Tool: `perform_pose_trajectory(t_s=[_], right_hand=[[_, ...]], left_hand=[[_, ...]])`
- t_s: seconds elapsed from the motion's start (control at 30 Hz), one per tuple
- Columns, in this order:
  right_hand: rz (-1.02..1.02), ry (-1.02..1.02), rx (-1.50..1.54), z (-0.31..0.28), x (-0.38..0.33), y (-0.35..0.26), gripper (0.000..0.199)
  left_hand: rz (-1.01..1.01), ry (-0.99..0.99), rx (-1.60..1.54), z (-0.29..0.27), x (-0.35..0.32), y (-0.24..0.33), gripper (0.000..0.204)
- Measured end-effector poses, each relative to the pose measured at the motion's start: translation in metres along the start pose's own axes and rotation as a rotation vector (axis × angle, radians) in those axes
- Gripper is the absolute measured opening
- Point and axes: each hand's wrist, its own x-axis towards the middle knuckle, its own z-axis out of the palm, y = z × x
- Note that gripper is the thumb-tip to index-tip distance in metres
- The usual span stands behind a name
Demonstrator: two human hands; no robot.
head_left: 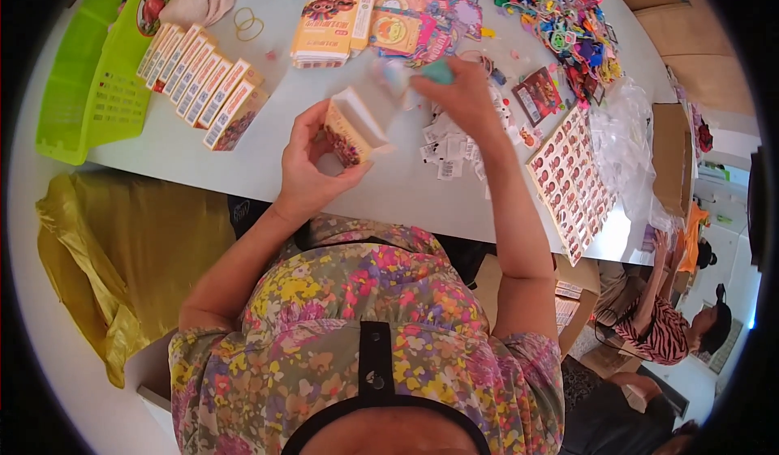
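Note:
My left hand [308, 167] holds a small open cardboard box [353, 128], cream with a patterned side, just above the white table [268, 163]. Its flap is up. My right hand [462, 94] is raised to the right of the box and pinches a small teal and white item [430, 71], blurred by motion. Loose paper slips [448, 143] lie under my right wrist.
A row of several closed boxes [203, 82] lies at the left beside a green plastic basket [89, 90]. Flat box sheets [337, 21], a sticker sheet [572, 179], a heap of coloured bands [552, 17] and clear bags [625, 143] fill the far and right side. A yellow bag [114, 252] hangs below the table edge. Another person [673, 325] sits at the lower right.

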Motion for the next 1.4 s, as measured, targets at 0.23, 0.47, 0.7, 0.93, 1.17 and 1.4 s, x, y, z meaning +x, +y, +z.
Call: perform_pose_trajectory(t_s=[0.23, 0.47, 0.7, 0.93, 1.17, 1.4], right_hand=[[0.016, -0.026, 0.552, -0.053, -0.054, -0.055, 0.014], [-0.063, 0.01, 0.015, -0.06, -0.075, -0.059, 0.013], [-0.29, 0.117, -0.202, -0.038, -0.072, -0.058, 0.021], [0.154, -0.296, 0.564, -0.063, -0.074, -0.067, 0.04], [0.071, -0.108, 0.3, -0.043, -0.075, -0.052, 0.042], [-0.294, -0.046, -0.152, -0.034, -0.075, -0.047, 0.04]], left_hand=[[0.016, -0.003, 0.212, 0.007, 0.013, 0.001, 0.073], [0.242, -0.077, 0.442, 0.009, 0.019, 0.003, 0.072], [0.16, -0.126, 0.351, 0.035, 0.015, 0.006, 0.071], [0.132, -0.072, 0.339, 0.042, 0.016, -0.002, 0.067], [0.25, -0.06, 0.349, 0.041, 0.017, -0.006, 0.068], [0.318, -0.044, 0.41, 0.043, 0.018, -0.003, 0.069]])
